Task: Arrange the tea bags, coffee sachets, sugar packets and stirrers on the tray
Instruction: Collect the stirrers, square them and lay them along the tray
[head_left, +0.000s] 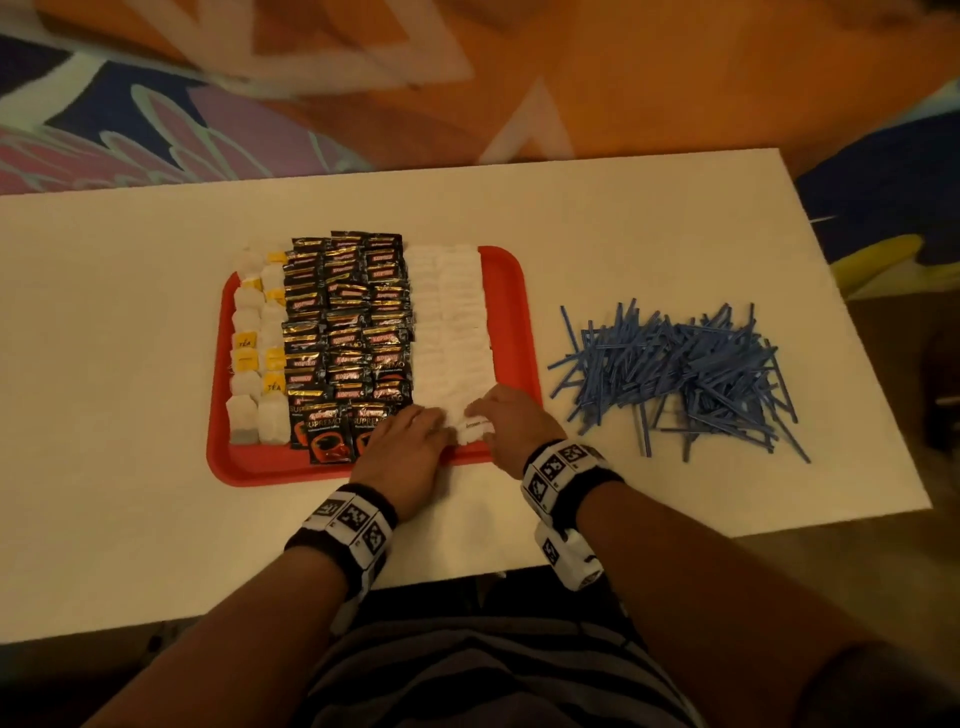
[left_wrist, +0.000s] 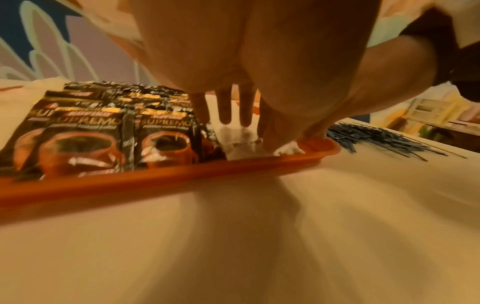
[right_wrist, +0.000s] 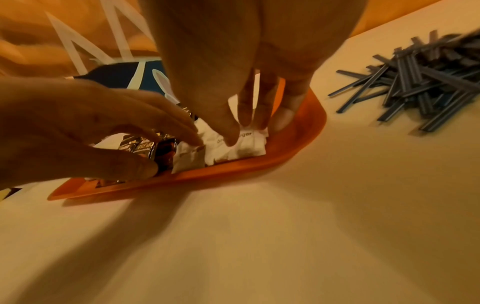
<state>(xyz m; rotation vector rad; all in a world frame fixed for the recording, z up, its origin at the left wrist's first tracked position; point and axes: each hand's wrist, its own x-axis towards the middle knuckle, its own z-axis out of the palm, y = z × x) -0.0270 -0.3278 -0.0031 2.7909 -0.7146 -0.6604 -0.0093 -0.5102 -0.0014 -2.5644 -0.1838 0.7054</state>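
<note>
Two hands work at the tray's (head_left: 511, 291) near edge — the left hand (head_left: 402, 447) rests straight fingers on the sugar packets (head_left: 457, 332); the right hand (head_left: 511, 423) pinches one. Tea bags (head_left: 257, 332) and coffee sachets (head_left: 345, 332) fill the tray's left side — stirrers (head_left: 680, 369) lie heaped on the worktop (head_left: 130, 312) toward its right edge.

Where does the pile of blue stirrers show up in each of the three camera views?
Head: pile of blue stirrers lies on the white table, right of the red tray.
Left wrist: far right, middle height, beyond the tray's right corner.
Right wrist: upper right, on the table.
Shared landmark: the tray's near right corner, beside the sugar packets.
</note>
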